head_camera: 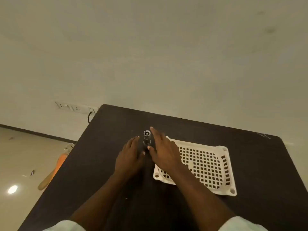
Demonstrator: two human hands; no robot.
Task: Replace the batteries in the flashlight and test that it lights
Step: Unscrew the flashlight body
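The flashlight (147,139) stands upright on the dark table (233,140), lens end up, between the two hands. The left hand (130,157) lies just beside it with fingers straight and relaxed, holding nothing — whether its thumb brushes the barrel is hard to tell in the dim view. The right hand (164,150) is spread flat, fingers extended past the flashlight's right side, its thumb close to the base. Under the right wrist sits a white perforated tray (208,165). On the floor to the left lies an orange-handled tool (53,170).
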